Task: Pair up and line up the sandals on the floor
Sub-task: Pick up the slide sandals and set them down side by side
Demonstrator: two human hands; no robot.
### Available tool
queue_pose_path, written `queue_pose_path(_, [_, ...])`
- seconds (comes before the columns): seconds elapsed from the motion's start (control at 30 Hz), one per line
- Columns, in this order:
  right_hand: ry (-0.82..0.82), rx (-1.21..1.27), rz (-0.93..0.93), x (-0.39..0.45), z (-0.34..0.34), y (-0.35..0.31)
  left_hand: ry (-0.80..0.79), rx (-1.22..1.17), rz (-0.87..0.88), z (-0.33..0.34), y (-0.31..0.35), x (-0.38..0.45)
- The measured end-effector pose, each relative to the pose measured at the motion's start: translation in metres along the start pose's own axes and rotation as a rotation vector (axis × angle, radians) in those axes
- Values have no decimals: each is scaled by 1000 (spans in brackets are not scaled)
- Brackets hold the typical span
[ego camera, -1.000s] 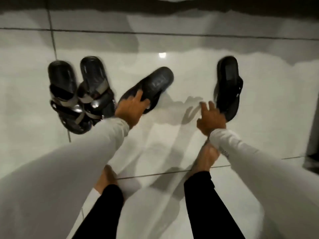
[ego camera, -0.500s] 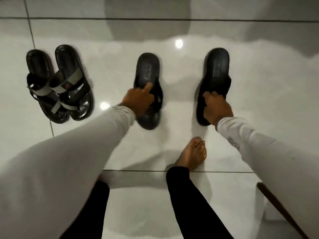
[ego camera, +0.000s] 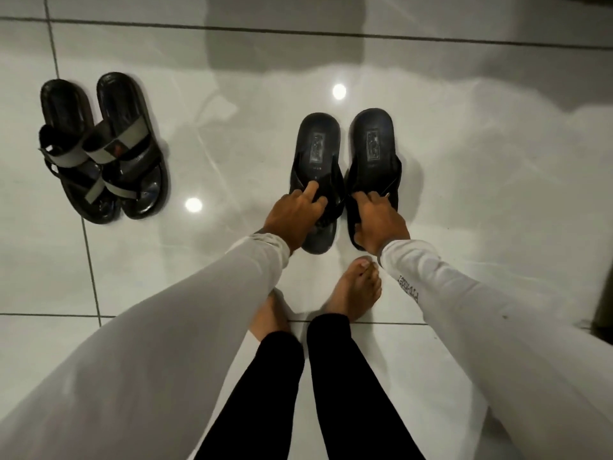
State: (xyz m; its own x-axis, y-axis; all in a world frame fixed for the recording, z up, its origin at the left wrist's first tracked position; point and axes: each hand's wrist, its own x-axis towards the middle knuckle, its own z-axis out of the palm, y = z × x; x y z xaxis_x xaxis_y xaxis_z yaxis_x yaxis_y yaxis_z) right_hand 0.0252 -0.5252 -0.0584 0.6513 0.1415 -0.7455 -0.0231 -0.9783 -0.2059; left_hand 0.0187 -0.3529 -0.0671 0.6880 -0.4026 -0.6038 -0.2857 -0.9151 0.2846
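Black flip-flops: left flip-flop (ego camera: 315,167) and right flip-flop (ego camera: 373,161) lie side by side, nearly touching, just ahead of the bare foot (ego camera: 355,287) on the tiled floor (ego camera: 497,194).
Direction: long axes roughly parallel, heels away from the foot, toe ends toward it.
Look: dark soles with stamped heel logos and V-straps.
Left hand (ego camera: 292,215): fingers curled onto the left flip-flop's strap, forefinger extended.
Right hand (ego camera: 378,220): fingers hooked over the right flip-flop's strap.
Strapped sandals (ego camera: 102,147): paired, well left of the foot, slightly angled, grey bands.
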Motion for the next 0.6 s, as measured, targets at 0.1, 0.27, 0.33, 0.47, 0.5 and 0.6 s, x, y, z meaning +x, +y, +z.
queue_pose_path(0.1, [25,2,19,-9,1,-7,56,4,-94,0,4,-16])
queue_pose_path(0.27, [30,-25,95,-11,0,0,-12,-184,-407,1,21,-14])
queue_pose_path(0.33, [-10,7,101,-5,4,8,-94,-339,-494,3,26,1])
queue_pose_path(0.47, [-45,85,27,5,17,20,-147,-365,-516,7,42,27])
queue_pose_path(0.5, [-41,108,21,6,19,24,-145,-338,-503,6,47,34])
queue_pose_path(0.6, [-9,175,33,10,16,43,-140,-313,-508,-2,65,52])
